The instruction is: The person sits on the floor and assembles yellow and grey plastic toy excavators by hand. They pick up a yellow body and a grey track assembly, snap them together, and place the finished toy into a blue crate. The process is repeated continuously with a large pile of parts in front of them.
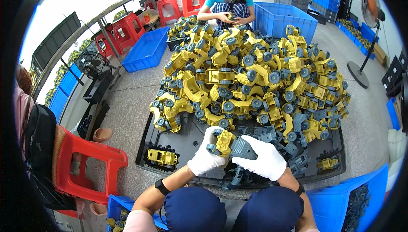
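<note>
In white gloves, both my hands meet above the near part of a black tray (146, 140). My left hand (203, 160) is closed around a yellow toy truck chassis (225, 142) with dark grey wheels. A ribbed dark grey plastic part (243, 148) adjoins the chassis's right end, and my right hand (268, 160) grips it. I cannot tell whether the two pieces are joined. Loose grey plastic parts (298, 162) lie by my right hand. One yellow toy truck body (161, 157) rests on the tray left of my hands, another yellow piece (327, 164) near its right corner.
A large heap of yellow wheeled toy chassis (221, 77) covers the tray's far side. Beyond it a co-worker (229, 7) holds a small piece. Blue bins (340, 202) flank my knees. A red stool (91, 159) stands at left, a pedestal fan (369, 11) at far right.
</note>
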Available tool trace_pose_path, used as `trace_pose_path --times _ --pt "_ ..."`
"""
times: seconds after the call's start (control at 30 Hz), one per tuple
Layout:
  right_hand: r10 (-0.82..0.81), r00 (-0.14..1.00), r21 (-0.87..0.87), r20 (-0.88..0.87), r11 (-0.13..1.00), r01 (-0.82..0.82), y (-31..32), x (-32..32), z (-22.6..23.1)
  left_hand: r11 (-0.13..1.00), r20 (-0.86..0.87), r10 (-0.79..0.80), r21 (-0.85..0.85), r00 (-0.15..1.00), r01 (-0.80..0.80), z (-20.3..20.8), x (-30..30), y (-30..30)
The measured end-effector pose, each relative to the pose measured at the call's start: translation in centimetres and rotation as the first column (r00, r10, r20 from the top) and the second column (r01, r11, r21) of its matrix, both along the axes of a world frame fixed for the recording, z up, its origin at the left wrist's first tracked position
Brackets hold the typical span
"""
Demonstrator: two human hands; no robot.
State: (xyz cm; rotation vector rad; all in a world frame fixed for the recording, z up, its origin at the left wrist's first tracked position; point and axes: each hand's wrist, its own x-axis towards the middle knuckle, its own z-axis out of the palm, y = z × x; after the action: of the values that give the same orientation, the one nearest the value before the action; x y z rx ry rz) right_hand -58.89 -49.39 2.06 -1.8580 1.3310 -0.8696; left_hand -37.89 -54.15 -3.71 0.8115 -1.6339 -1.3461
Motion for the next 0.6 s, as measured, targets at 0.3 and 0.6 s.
trace_pose_path --times 0.3,0.6 --pt "0.102 0.992 -0.141 -0.081 0.984 -0.112 0.1 0.3 -0.1 0.986 0.073 0.087 -0.146 0.993 -0.076 1.0 -0.5 0.8" --pt "0.174 0.981 0.035 -0.091 0.985 -0.171 0.2 0.2 -0.3 0.937 0.180 0.234 -0.302 0.955 -0.173 1.4 -0.3 1.1"
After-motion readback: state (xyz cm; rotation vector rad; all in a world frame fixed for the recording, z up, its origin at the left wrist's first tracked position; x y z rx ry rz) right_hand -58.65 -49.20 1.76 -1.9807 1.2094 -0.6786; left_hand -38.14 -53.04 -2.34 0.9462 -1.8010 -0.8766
